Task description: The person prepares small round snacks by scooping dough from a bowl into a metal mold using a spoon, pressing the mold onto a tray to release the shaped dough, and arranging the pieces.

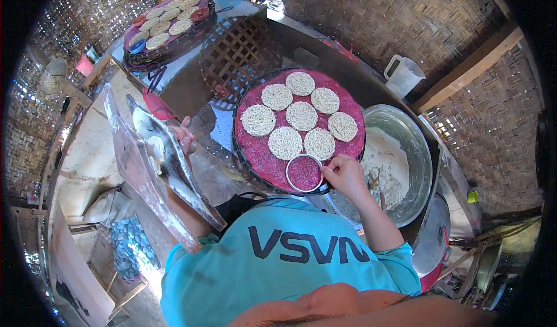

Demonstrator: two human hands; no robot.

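Note:
My right hand [346, 175] grips the edge of a metal ring mould [304, 173] that lies empty on a round tray with a pink mesh top [255, 153]. Several pale round noodle discs [301, 116] lie on that tray beyond the ring. My left hand [184, 135] holds a long metal press [174, 164] smeared with white dough, tilted up at the left beside a wooden board [134, 164].
A large metal bowl [415, 153] with pale dough stands right of the tray. A second tray with noodle discs and coloured rings [168, 22] sits far left on a table. A white plastic jug [404, 75] stands at the back right. Woven bamboo walls surround.

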